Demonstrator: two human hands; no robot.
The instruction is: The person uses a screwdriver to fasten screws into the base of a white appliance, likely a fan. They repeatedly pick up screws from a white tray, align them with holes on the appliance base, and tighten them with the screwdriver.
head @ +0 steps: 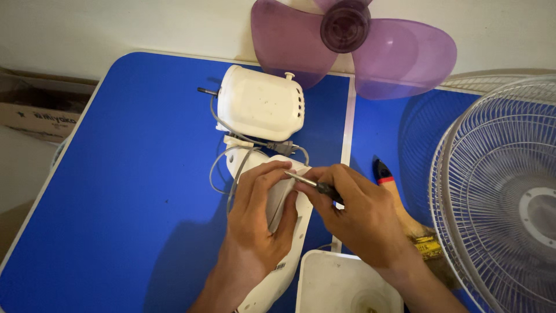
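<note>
A white fan body lies on the blue table (139,191): the motor housing (260,104) at the far end, the neck (278,255) running toward me. My left hand (255,214) wraps around the neck and holds it down. My right hand (359,214) grips a screwdriver (310,184), whose metal tip points left onto the neck by my left fingertips. Grey cables (223,159) loop out between housing and neck.
A purple fan blade (399,55) leans at the table's far edge. A white wire fan guard (504,197) fills the right side. A brush (399,197) with a black and red tip lies by my right hand. A white base (341,284) sits near me; a cardboard box (40,110) stands left.
</note>
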